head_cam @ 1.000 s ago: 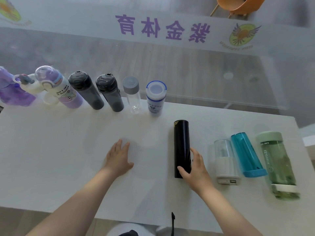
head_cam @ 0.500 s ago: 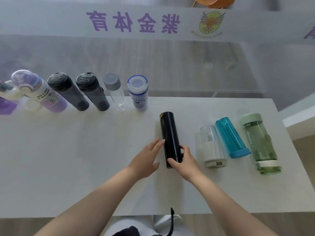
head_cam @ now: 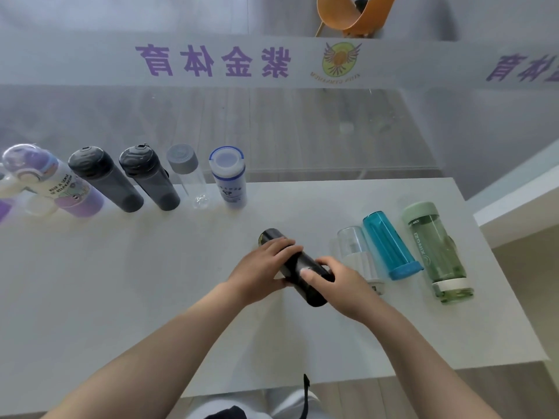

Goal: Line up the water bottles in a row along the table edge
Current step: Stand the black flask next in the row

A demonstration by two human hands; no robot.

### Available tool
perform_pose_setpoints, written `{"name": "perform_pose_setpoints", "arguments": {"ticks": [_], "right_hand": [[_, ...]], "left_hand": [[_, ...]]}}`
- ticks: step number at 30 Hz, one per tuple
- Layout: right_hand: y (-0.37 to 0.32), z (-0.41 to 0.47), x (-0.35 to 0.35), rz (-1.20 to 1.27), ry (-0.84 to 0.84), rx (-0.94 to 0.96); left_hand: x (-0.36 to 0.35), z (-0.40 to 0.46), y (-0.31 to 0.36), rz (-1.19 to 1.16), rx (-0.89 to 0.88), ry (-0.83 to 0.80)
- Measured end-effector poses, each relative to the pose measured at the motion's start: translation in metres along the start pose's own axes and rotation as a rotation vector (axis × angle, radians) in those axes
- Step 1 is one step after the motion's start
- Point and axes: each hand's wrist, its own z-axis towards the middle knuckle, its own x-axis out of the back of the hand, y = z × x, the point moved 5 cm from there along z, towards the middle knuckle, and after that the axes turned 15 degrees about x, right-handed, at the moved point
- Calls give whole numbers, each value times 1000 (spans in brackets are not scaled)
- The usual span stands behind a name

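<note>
A black cylindrical bottle [head_cam: 295, 265] is held just above the white table [head_cam: 121, 282], tilted with its top toward the far left. My left hand [head_cam: 263, 267] wraps its upper half and my right hand [head_cam: 335, 282] grips its lower end. Along the far table edge stands a row: a purple-capped bottle [head_cam: 51, 179], two dark grey bottles [head_cam: 106, 179] [head_cam: 149, 176], a clear bottle with a grey cap [head_cam: 189, 176] and a white bottle with a blue rim [head_cam: 228, 176]. To the right lie a clear-and-white bottle [head_cam: 357, 252], a teal bottle [head_cam: 390, 244] and a green bottle [head_cam: 435, 252].
A glass partition with purple lettering [head_cam: 211, 60] rises behind the far table edge. An orange chair [head_cam: 354, 13] stands beyond it. The table's right edge [head_cam: 496, 282] lies just past the green bottle. A further white-and-purple bottle [head_cam: 9, 192] is cut off at the left.
My left hand moved right from the table top and closed on the black bottle. The bottle, which lay flat, is lifted and turned so its top points far left.
</note>
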Motion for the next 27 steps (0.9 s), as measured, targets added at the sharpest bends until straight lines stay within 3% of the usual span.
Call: {"name": "perform_pose_setpoints", "arguments": {"ticks": [4,8,11,17,23,27], "right_hand": [[-20,-5,25,14,76,106],[-37,-4,35,46,106,202],[-44,4,30,80,115,249],[-48,20,4,47,179,353],[-45,20,-14,71,374,448],[-43,24,-22,71,405,441]], "left_hand": [[7,3,2,-246,158,-12],[4,5,-2,-502,336,-128],[-1,4,-6,-639,378,-147],[1,-4,-9,-629,330,-193],[-3,-9,-15,-561,373,-103],[-4,-10,-16,-562,379,-85]]}}
